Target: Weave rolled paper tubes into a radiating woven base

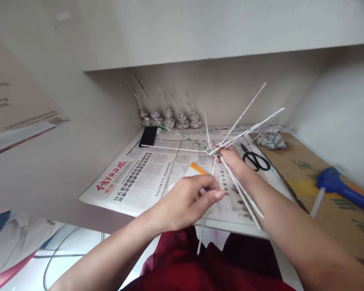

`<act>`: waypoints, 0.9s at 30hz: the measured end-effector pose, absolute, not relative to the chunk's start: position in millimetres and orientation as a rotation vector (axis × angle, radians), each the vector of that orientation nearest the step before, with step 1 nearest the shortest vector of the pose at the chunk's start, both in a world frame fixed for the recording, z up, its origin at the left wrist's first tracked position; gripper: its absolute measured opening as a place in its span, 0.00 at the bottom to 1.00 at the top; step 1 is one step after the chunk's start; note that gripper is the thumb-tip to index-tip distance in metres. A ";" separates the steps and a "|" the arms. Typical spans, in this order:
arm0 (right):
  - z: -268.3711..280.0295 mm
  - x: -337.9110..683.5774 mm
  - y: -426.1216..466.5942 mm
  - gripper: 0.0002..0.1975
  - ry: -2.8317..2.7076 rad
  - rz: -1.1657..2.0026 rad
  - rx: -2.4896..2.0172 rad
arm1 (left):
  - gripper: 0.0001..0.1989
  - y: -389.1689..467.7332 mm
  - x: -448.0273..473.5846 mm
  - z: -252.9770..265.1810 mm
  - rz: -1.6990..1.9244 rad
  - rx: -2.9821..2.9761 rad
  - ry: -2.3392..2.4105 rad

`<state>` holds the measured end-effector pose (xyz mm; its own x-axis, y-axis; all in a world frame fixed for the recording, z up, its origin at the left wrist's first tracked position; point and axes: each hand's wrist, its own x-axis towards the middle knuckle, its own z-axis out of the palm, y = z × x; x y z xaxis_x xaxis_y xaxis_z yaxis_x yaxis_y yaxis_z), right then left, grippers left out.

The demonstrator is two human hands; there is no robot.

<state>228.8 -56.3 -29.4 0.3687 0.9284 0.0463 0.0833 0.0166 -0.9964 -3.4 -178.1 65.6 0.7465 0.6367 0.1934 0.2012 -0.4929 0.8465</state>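
My right hand (232, 159) is closed on the middle of a bundle of rolled-paper sticks (245, 131). The sticks cross at the fingers and spread out like spokes, mostly white, some with green or printed marks. Nearer to me, my left hand (194, 198) has its thumb and fingers curled together around one stick (201, 238) that hangs down toward my lap. Part of that stick is hidden behind the fingers. Below the sticks, newspaper sheets (133, 173) cover the table. Black-handled scissors (256, 159) lie just right of my right hand.
Several gourd-shaped woven paper pieces (182, 120) stand along the back wall. A black phone (148, 136) lies at the left. More paper sticks (230, 130) lie at the back. On the right, cardboard (294, 161) carries a blue glue gun (346, 188) and crumpled paper (271, 140). A shelf (218, 32) overhangs.
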 end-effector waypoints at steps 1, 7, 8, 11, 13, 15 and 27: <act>-29.0 229.3 -56.1 0.12 -0.985 0.872 -1.398 | 0.15 -178.9 2.2 46.6 0.530 2.114 0.701; -23.6 229.7 -57.1 0.14 -0.970 0.940 -1.396 | 0.16 -194.4 38.0 22.8 0.435 1.966 0.486; -22.5 229.3 -57.7 0.14 -0.973 0.958 -1.393 | 0.17 -198.5 42.4 26.8 0.464 1.899 0.428; -20.1 226.8 -60.5 0.15 -0.962 1.064 -1.361 | 0.19 -206.9 48.9 32.6 0.441 1.731 0.233; -19.8 224.5 -62.7 0.16 -0.941 1.156 -1.329 | 0.19 -204.1 47.2 28.5 0.297 1.611 0.137; -20.4 222.0 -64.6 0.17 -0.935 1.227 -1.291 | 0.18 -192.5 40.7 20.2 0.145 1.563 0.167; -24.4 203.5 -73.1 0.19 -1.052 1.370 -1.127 | 0.16 -79.2 -11.6 -4.8 0.763 2.299 1.206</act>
<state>203.5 -73.1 -24.4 -0.0325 0.9959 -0.0845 -0.1748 -0.0889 -0.9806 -11.6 -79.2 -4.8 0.4697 0.8410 0.2686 0.6032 -0.5279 0.5980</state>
